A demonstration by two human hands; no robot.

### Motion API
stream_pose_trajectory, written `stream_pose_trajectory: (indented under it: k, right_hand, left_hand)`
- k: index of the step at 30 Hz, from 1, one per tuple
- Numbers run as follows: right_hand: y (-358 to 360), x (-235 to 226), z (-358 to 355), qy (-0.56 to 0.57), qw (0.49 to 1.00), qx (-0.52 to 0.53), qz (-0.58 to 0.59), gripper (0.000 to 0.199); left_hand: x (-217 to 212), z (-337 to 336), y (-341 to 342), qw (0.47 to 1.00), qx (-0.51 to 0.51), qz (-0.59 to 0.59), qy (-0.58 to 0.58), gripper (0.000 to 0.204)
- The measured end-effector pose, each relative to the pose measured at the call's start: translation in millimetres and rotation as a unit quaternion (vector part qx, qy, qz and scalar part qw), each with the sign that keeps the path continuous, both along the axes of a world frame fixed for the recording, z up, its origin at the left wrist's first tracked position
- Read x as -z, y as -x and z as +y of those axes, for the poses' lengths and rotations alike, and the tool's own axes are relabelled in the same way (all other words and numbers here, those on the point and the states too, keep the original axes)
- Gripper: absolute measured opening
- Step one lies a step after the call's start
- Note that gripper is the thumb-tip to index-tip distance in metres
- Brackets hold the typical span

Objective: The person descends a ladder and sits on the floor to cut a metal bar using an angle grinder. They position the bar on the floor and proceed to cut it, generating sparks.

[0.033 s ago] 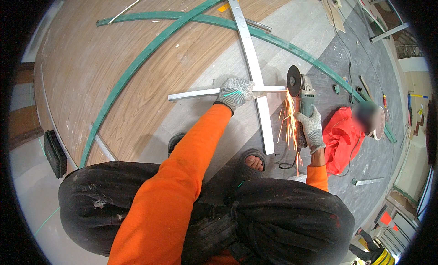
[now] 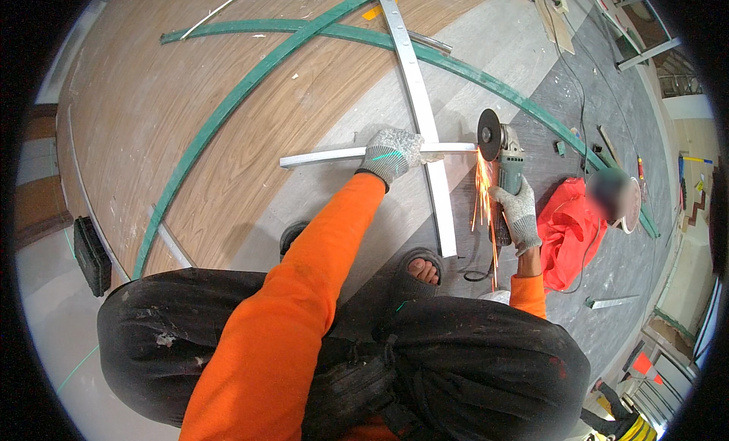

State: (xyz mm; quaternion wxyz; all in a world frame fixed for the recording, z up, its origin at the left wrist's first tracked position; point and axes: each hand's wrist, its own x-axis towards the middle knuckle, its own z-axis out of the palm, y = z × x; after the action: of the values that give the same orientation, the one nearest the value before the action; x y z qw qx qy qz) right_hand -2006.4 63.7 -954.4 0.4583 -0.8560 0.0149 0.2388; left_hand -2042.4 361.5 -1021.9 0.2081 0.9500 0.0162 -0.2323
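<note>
My gloved left hand point(image 2: 390, 152) is closed on a short white metal bar point(image 2: 323, 158), pressing it down where it crosses a longer white metal strip point(image 2: 442, 221) on the floor. In my gloved right hand point(image 2: 521, 215) is an angle grinder point(image 2: 511, 170), gripped by its green body. Its dark cutting disc point(image 2: 490, 134) meets the right end of the short bar. Orange sparks point(image 2: 484, 190) stream from that contact toward my right foot. The palm-side fingers of both hands are partly hidden.
Long green strips point(image 2: 228, 111) cross the floor ahead. A red cloth bundle point(image 2: 566, 232) lies right of the grinder, with a power cord point(image 2: 581, 99) beyond. My sandalled foot point(image 2: 422, 272) is close below the bars. A black case point(image 2: 92, 256) stands at left.
The spark stream has a slightly different, narrower shape. Both hands, the grinder and the bar hold their places.
</note>
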Motion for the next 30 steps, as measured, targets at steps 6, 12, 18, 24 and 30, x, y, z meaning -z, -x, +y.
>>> stream_pose_trajectory:
  k: [6, 12, 18, 24, 30]
  right_hand:
    - [-1.7, 8.6, -5.7, -0.007, 1.0, 0.0, -0.011, 0.05]
    - [-0.5, 7.1, -5.9, -0.006, 1.0, 0.003, -0.004, 0.048]
    - [0.3, 4.6, -1.9, -0.003, 1.0, 0.004, -0.004, 0.047]
    - [0.1, 3.7, 0.1, -0.009, 1.0, 0.016, 0.007, 0.049]
    - [-3.3, 11.6, -4.4, -0.015, 1.0, 0.009, -0.004, 0.053]
  left_hand:
    - [-0.4, 0.9, 2.6, 1.0, 0.0, -0.018, 0.003, 0.068]
    - [-1.7, 2.1, 1.7, 1.0, 0.012, -0.014, 0.008, 0.074]
    - [4.4, 1.9, 1.1, 1.0, 0.01, -0.012, 0.007, 0.079]
    - [-6.4, 1.6, 0.5, 1.0, 0.004, 0.006, 0.01, 0.081]
    - [-12.7, 1.1, 1.5, 1.0, -0.002, 0.008, 0.012, 0.074]
